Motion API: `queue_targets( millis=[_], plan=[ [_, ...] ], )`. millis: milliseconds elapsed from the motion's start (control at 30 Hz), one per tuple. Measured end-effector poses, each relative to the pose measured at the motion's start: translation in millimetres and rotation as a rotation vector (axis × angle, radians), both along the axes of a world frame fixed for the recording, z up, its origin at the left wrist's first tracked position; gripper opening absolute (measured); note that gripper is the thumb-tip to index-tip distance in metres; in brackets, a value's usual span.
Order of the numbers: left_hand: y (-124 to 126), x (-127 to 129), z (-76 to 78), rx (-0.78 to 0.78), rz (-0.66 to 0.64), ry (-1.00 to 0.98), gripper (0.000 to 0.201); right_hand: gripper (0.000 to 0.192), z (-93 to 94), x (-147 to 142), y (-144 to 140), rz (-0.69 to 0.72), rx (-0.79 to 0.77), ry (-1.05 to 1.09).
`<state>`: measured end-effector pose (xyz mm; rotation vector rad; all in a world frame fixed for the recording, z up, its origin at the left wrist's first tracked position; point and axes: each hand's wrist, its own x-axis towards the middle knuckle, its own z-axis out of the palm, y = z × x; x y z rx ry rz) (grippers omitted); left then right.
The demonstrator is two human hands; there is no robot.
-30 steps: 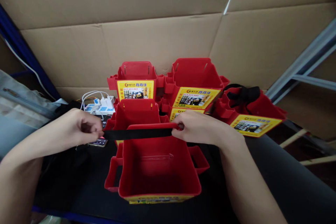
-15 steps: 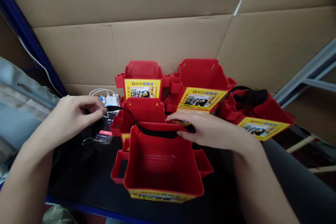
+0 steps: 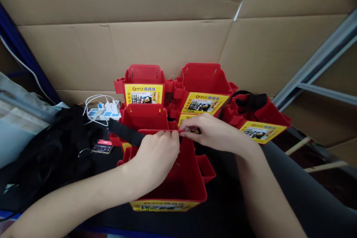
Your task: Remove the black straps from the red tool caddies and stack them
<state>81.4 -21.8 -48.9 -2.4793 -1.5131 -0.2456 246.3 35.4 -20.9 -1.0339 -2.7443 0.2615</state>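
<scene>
Both hands meet at the far rim of the nearest red bin (image 3: 178,187): the left hand (image 3: 156,154) and right hand (image 3: 208,132) each pinch a black strap (image 3: 125,132), which runs left to right along that rim, its free end pointing left toward a power strip (image 3: 104,113). More red bins (image 3: 143,81) crowd behind, against cardboard (image 3: 167,44).

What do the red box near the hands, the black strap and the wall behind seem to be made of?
Red box: likely moulded plastic, smooth with a slight sheen and thin uniform walls.
Black strap: probably woven fabric webbing, matte, flat and bending where both hands pinch it at the box's far rim.
Wall: brown cardboard, matte, with visible fold creases and seams.
</scene>
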Motion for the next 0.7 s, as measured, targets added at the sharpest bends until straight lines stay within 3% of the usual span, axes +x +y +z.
queue_targets(
  millis=[100,267,400,533,600,700],
  plan=[
    [3.3,0.6,1.6,-0.045,0.057,0.055,0.018,0.017,-0.3,-0.7,0.5,0.005,-0.008,0.006],
    [10.8,4.9,-2.8,-0.113,0.014,0.069,0.021,0.017,-1.0,-0.9,2.3,0.0,0.007,-0.007],
    [15.2,-4.0,-0.8,-0.218,-0.149,0.081,0.019,0.017,-0.8,0.2,1.4,0.0,0.041,-0.017],
    [3.0,-43.0,14.2,-0.396,-0.407,0.074,0.021,0.018,-0.7,1.4,-0.3,-0.026,0.088,-0.034],
    [-10.2,-70.9,23.1,-0.42,-0.359,0.005,0.023,0.019,-0.9,2.2,-0.1,-0.027,0.1,-0.039],
    [-30.8,-115.8,34.6,-0.325,-0.153,-0.127,0.027,0.019,-1.5,5.5,1.9,-0.023,0.081,-0.054]
  ],
)
